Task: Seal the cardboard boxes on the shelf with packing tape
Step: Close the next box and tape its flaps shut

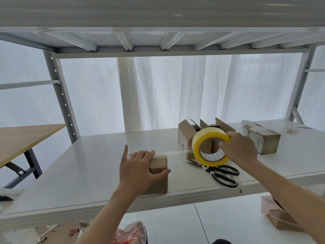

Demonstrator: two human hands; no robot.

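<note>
The left hand's (139, 166) fingers (146, 154) lie close together, flat on top of a small box (158, 175), and the thumb hooks round its front side, so the hand holds the box down. The little finger sticks out on its own. The right hand's (239, 148) fingers (224, 145) curl into the hole of the tape roll (209, 147) and the thumb sits on its outer edge, so this hand grips the roll in the air. A thin clear strip of tape (175, 153) runs tight from the roll to the top of the small box. I think the job is in the middle: this box is getting its tape now, and the strip is not yet cut. The small box sits near the front edge of the white shelf (88, 164). The black-handled scissors (223, 173) lie on the shelf just under the roll. Behind the roll stands an open box (186, 136) with its flaps up, so it looks like it is left to do. Farther right is a closed box (263, 138) with printed labels; it looks taped, but I cannot be sure. The boxes are brown cardboard, dull with sharp corners. The roll is a fat yellow ring, shiny, with a white paper core. The shelf is smooth and a bit glossy.
</note>
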